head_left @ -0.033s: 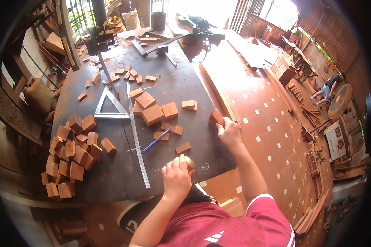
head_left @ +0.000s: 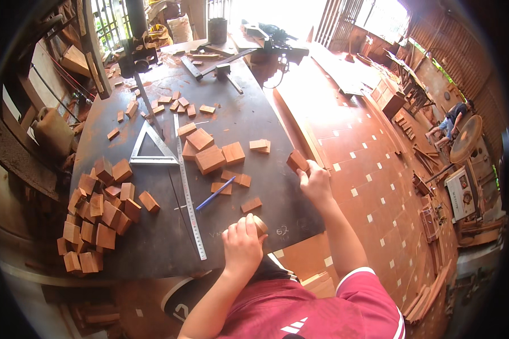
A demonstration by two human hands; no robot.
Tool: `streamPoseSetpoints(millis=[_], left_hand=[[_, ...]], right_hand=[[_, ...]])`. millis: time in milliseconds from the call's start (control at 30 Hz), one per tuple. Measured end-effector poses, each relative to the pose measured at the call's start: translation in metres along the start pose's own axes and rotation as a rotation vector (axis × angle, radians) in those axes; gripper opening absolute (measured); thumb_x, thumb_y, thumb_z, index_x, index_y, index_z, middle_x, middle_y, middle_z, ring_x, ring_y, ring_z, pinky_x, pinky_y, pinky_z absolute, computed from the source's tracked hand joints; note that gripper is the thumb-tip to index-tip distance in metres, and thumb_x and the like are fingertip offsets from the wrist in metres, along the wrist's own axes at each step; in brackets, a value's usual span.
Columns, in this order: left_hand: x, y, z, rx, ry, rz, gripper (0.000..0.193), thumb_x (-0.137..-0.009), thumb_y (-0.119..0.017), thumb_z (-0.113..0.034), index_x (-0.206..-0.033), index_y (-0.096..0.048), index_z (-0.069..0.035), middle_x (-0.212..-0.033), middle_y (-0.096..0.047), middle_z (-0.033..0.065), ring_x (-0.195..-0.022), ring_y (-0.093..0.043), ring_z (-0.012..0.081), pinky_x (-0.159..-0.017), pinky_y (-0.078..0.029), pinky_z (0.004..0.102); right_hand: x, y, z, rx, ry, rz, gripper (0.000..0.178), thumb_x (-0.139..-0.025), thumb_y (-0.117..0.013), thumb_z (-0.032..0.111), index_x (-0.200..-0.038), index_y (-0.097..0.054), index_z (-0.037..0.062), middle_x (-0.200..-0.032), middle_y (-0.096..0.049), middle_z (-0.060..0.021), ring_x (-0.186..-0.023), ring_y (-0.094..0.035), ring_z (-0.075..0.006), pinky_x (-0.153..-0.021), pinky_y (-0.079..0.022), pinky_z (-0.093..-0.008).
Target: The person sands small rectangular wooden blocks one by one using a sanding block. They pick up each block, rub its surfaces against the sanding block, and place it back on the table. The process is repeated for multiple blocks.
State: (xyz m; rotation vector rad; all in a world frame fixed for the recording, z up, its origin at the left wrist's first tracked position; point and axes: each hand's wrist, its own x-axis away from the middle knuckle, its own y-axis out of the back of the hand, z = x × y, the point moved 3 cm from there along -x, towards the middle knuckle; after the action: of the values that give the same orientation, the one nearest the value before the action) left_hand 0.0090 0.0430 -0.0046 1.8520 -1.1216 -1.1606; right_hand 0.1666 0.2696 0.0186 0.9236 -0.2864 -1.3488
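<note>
At the front edge of the dark table, my left hand [head_left: 243,240] is closed round a small tan piece with a rounded end [head_left: 260,225]; my fingers cover most of it. Over the table's right edge, my right hand [head_left: 315,183] grips a reddish-brown wooden block [head_left: 297,161] between thumb and fingers. Between the hands lies a small flat wooden block [head_left: 251,204]. A blue pen [head_left: 215,193] leans on another small block [head_left: 221,188]. Farther left are a steel ruler [head_left: 192,209] and a silver triangular square [head_left: 152,148]. Larger blocks [head_left: 210,160] are grouped mid-table.
A heap of wooden blocks [head_left: 96,212] covers the table's left front. An upright saw blade [head_left: 147,99] crosses the table [head_left: 169,243], with small offcuts behind it. A bar-shaped metal fence [head_left: 223,69] lies at the back. Far right, a person [head_left: 451,121] sits near a round disc.
</note>
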Motion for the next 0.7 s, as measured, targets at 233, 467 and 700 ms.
streamPoseSetpoints(millis=[233, 467, 700], left_hand=[[-0.006, -0.004, 0.000, 0.036, 0.037, -0.001, 0.071, -0.086, -0.085, -0.033, -0.143, -0.057, -0.002, -0.131, -0.065, 0.0132, -0.116, -0.062, 0.0319, -0.100, -0.045, 0.0481], [-0.002, -0.004, 0.001, 0.041, 0.043, -0.021, 0.072, -0.087, -0.083, -0.035, -0.145, -0.056, -0.002, -0.129, -0.065, 0.0129, -0.115, -0.062, 0.0312, -0.100, -0.046, 0.0478], [-0.003, -0.006, 0.001, 0.019, 0.044, -0.028, 0.073, -0.088, -0.083, -0.036, -0.146, -0.055, -0.002, -0.130, -0.065, 0.0127, -0.115, -0.062, 0.0306, -0.100, -0.046, 0.0471]], right_hand=[[-0.012, -0.003, -0.001, 0.010, -0.010, 0.115, 0.028, -0.096, -0.073, 0.010, -0.115, -0.066, -0.0094, -0.092, -0.072, -0.0342, -0.090, -0.072, -0.0521, -0.078, -0.057, -0.0538], [-0.016, -0.005, -0.001, 0.129, -0.039, 0.221, 0.033, -0.096, -0.072, 0.007, -0.124, -0.065, -0.0107, -0.092, -0.073, -0.0328, -0.089, -0.073, -0.0512, -0.077, -0.057, -0.0504], [-0.011, -0.001, 0.003, 0.054, -0.069, 0.169, 0.027, -0.097, -0.072, 0.007, -0.117, -0.067, -0.0095, -0.085, -0.074, -0.0290, -0.078, -0.076, -0.0412, -0.071, -0.057, -0.0446]])
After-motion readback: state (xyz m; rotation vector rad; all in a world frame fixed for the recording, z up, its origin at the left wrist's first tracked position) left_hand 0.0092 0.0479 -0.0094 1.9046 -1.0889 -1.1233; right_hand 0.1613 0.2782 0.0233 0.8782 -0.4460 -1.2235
